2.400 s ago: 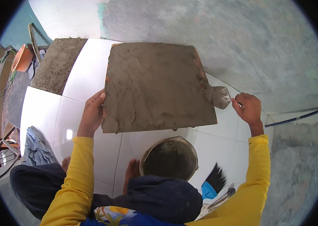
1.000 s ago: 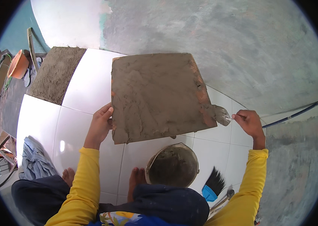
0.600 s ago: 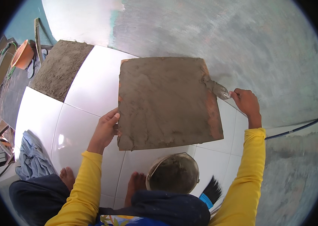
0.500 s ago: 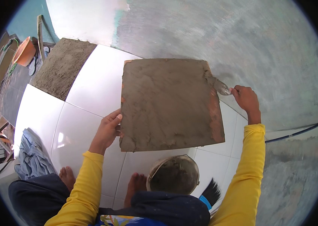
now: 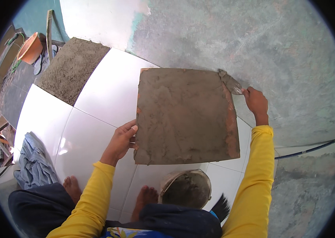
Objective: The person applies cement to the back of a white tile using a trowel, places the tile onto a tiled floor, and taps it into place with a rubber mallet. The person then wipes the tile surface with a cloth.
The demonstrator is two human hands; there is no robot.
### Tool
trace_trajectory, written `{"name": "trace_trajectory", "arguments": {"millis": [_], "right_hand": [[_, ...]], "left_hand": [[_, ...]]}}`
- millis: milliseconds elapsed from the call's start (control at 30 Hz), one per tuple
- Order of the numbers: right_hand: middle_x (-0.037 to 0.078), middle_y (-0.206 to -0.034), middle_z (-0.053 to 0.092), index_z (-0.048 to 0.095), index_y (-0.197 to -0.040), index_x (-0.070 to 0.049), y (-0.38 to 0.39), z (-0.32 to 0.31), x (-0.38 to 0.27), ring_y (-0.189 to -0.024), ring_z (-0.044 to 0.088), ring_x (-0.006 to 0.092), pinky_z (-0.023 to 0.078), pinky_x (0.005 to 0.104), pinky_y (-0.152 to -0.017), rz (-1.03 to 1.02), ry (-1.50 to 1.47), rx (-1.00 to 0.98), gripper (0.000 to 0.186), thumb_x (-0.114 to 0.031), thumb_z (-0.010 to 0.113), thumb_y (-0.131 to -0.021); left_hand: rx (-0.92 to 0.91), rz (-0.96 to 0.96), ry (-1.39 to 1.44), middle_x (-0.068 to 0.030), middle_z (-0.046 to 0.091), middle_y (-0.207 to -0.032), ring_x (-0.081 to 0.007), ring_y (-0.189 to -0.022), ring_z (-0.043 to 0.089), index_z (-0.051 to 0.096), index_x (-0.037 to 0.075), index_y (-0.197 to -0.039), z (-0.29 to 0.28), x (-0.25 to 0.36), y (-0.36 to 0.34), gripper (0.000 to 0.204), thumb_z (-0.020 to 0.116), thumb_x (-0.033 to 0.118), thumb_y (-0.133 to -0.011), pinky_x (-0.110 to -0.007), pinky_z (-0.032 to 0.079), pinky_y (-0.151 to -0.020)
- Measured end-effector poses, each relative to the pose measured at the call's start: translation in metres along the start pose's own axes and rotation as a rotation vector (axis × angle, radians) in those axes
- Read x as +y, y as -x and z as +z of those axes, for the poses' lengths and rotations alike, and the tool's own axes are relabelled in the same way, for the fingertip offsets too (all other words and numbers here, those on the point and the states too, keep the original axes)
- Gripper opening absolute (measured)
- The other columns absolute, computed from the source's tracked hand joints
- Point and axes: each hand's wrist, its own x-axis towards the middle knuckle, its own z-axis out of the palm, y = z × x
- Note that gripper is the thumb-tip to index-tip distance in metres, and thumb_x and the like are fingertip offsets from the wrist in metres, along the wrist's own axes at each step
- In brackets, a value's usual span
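Note:
A square tile (image 5: 183,115) coated in wet grey mortar is held up above the white floor, its orange body showing along the right edge. My left hand (image 5: 122,139) grips its left edge, thumb on the face. My right hand (image 5: 256,101) holds a mortar-caked trowel (image 5: 231,82) by its handle, the blade touching the tile's top right corner. Below the tile a bucket (image 5: 185,188) with dark mortar inside stands between my right foot and a black-bristled, blue brush (image 5: 220,208), partly hidden.
White floor tiles (image 5: 96,111) surround a rectangle of rough mortar (image 5: 70,67) at upper left. An orange basin (image 5: 30,48), sandals and a wooden stick are beyond. A blue-grey cloth (image 5: 34,160) lies left. A concrete wall (image 5: 246,35) rises ahead; a dark hose (image 5: 306,150) runs at right.
The tile has shifted right and down in the picture. My right hand and trowel have moved up along the tile's right edge to the top corner, exposing more orange along that edge.

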Motion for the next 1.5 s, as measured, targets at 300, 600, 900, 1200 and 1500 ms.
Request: {"name": "trace_trajectory", "arguments": {"millis": [300, 600, 900, 1200, 1500], "right_hand": [[0.013, -0.089, 0.072, 0.074, -0.102, -0.007, 0.144, -0.054, 0.002, -0.080, 0.069, 0.0371, 0.051, 0.0472, -0.070, 0.041, -0.270, 0.288, 0.031, -0.038, 0.068, -0.107], [0.004, -0.090, 0.067, 0.075, -0.101, -0.011, 0.273, -0.084, -0.066, -0.082, 0.066, 0.0261, 0.050, 0.0419, -0.074, -0.187, 0.126, 0.443, 0.018, -0.028, 0.076, -0.102], [0.003, -0.085, 0.067, 0.075, -0.092, -0.011, 0.284, -0.093, -0.084, -0.077, 0.065, 0.0258, 0.048, 0.0418, -0.074, -0.272, -0.060, 0.264, 0.019, -0.029, 0.082, -0.095], [0.003, -0.080, 0.057, 0.072, -0.086, -0.013, 0.209, -0.097, -0.167, -0.077, 0.060, 0.0265, 0.045, 0.0416, -0.074, -0.908, -0.249, 0.098, 0.018, -0.027, 0.084, -0.088], [0.006, -0.084, 0.063, 0.074, -0.088, -0.013, 0.109, -0.070, -0.216, -0.083, 0.067, 0.0294, 0.049, 0.0438, -0.077, -0.968, -0.173, 0.107, 0.019, -0.030, 0.078, -0.094]], "left_hand": [[-0.027, 0.016, -0.026, -0.0028, 0.075, -0.116, -0.0103, -0.076, 0.067, 0.056, 0.005, -0.157, 0.000, 0.003, 0.000, 0.048, 0.057, 0.026, -0.114, -0.026, 0.056, -0.065], [-0.075, 0.027, 0.008, -0.0075, 0.073, -0.126, -0.0146, -0.083, 0.069, 0.053, 0.004, -0.159, 0.001, 0.010, 0.005, 0.050, 0.056, 0.026, -0.115, -0.028, 0.056, -0.069], [-0.085, -0.009, 0.027, -0.0039, 0.073, -0.123, -0.0137, -0.081, 0.067, 0.055, 0.005, -0.158, -0.006, 0.009, 0.004, 0.049, 0.057, 0.026, -0.114, -0.029, 0.059, -0.071], [-0.169, -0.025, 0.110, -0.0058, 0.071, -0.131, -0.0170, -0.085, 0.069, 0.054, 0.005, -0.159, -0.015, 0.005, -0.001, 0.049, 0.055, 0.026, -0.115, -0.036, 0.061, -0.080], [-0.223, -0.074, 0.200, -0.0042, 0.065, -0.142, -0.0175, -0.091, 0.068, 0.053, 0.008, -0.161, -0.020, 0.006, 0.001, 0.049, 0.052, 0.028, -0.116, -0.037, 0.061, -0.081]]}}
